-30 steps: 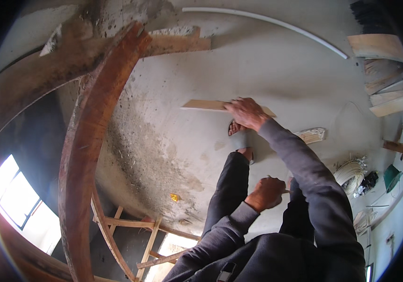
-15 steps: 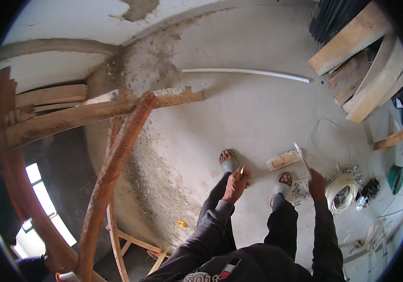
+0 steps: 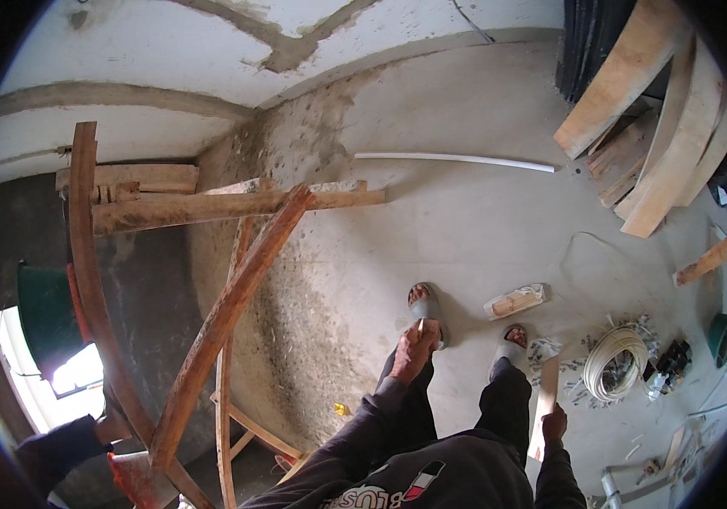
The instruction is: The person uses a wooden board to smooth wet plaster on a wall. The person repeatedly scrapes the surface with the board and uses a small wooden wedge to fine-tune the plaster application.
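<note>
My left hand (image 3: 412, 352) is closed in front of my left leg. A small, slim pale tip shows at its top, and I cannot make out what the thing is. Low beside my right leg, my right hand (image 3: 554, 422) is closed on the edge of a flat, narrow wooden strip (image 3: 548, 383). The strip stands roughly lengthwise, its upper part tan and its lower part whitish. On the floor ahead of my right foot lies a short wooden block (image 3: 516, 301) with pale cord around it.
A timber frame (image 3: 228, 327) stands left; another person's sleeve (image 3: 62, 450) and a dark green bucket (image 3: 45, 314) are beyond it. Coiled white cable (image 3: 613, 365) lies right, near a green basin (image 3: 724, 339). Planks (image 3: 668, 136) lean far right. A white pipe (image 3: 456, 159) lies ahead.
My right hand has come down and nearer to me, and the strip has swung lower beside my leg. My left hand has dropped slightly. The other person's arm has come into view at left.
</note>
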Demonstrator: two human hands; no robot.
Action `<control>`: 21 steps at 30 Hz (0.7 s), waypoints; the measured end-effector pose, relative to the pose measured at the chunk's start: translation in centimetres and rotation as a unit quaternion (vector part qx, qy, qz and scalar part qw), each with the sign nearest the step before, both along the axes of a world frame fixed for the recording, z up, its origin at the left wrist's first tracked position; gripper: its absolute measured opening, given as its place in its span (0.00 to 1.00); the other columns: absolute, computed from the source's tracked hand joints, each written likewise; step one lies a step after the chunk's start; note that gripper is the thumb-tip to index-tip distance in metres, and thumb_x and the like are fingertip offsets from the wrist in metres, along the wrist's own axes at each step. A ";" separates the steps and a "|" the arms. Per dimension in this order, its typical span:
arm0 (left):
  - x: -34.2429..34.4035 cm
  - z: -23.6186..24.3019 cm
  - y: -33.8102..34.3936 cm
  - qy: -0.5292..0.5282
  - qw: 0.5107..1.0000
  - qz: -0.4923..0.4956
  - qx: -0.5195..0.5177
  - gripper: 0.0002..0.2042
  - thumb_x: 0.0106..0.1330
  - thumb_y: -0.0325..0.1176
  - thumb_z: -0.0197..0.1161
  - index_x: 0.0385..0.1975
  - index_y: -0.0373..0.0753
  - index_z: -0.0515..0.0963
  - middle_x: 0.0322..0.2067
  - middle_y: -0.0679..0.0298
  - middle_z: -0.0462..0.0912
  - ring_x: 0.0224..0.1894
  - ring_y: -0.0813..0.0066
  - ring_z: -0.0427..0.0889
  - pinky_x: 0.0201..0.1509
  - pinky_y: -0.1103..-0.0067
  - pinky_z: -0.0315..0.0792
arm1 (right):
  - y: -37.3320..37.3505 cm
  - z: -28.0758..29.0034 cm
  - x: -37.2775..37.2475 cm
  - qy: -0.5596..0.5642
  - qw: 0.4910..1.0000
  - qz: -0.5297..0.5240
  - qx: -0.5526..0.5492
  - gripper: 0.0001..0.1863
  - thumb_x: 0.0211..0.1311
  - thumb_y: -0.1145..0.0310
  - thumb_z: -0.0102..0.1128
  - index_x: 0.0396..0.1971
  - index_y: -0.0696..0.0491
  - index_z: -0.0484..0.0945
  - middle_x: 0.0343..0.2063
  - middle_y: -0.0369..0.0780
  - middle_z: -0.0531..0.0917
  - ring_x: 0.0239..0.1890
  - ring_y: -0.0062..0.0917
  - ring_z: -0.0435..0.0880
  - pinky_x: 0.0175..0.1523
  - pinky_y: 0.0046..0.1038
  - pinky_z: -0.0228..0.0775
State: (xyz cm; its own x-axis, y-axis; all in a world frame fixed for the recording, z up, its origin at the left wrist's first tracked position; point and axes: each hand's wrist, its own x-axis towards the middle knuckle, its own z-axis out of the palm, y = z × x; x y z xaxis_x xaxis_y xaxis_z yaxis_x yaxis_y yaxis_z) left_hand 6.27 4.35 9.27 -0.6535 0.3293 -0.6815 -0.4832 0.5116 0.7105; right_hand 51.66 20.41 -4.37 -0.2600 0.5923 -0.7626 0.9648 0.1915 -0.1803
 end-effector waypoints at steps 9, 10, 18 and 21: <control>1.4 1.2 -2.6 0.085 0.995 -0.024 -0.049 0.08 0.65 0.31 0.60 0.37 0.34 0.80 0.19 0.65 0.78 0.23 0.82 0.76 0.29 0.82 0.70 | -0.1 3.8 2.6 -0.011 0.999 -0.032 -0.003 0.18 0.41 0.76 0.55 0.37 0.55 0.80 0.34 0.53 0.83 0.40 0.51 0.82 0.46 0.44 0.75; 1.3 1.5 -2.9 0.094 0.994 -0.020 -0.057 0.08 0.65 0.31 0.59 0.37 0.34 0.80 0.19 0.66 0.78 0.23 0.82 0.76 0.29 0.82 0.69 | 0.0 3.8 2.6 -0.008 0.999 -0.036 -0.008 0.18 0.40 0.76 0.54 0.36 0.55 0.80 0.34 0.53 0.83 0.39 0.51 0.82 0.46 0.45 0.75; 1.6 6.3 -4.9 0.121 0.984 0.074 -0.110 0.11 0.70 0.36 0.55 0.42 0.37 0.77 0.22 0.66 0.78 0.22 0.84 0.73 0.24 0.84 0.67 | 2.0 3.9 5.6 -0.022 0.998 -0.020 0.049 0.16 0.44 0.73 0.56 0.37 0.54 0.79 0.33 0.50 0.84 0.39 0.48 0.83 0.46 0.45 0.75; 1.5 6.6 -6.9 0.087 0.980 0.104 -0.148 0.11 0.70 0.39 0.55 0.43 0.38 0.76 0.24 0.66 0.77 0.22 0.83 0.74 0.23 0.85 0.66 | 3.4 4.9 2.9 -0.031 0.998 -0.034 0.038 0.16 0.45 0.73 0.57 0.38 0.54 0.79 0.33 0.51 0.84 0.40 0.49 0.82 0.46 0.45 0.74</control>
State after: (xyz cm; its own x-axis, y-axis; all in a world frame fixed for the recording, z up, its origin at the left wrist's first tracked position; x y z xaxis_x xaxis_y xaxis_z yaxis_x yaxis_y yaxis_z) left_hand 7.79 -2.57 15.88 -0.8002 -0.0184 -0.5995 -0.4834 0.6116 0.6264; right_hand 54.58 23.84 0.48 -0.1719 0.6641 -0.7276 0.9847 0.1370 -0.1076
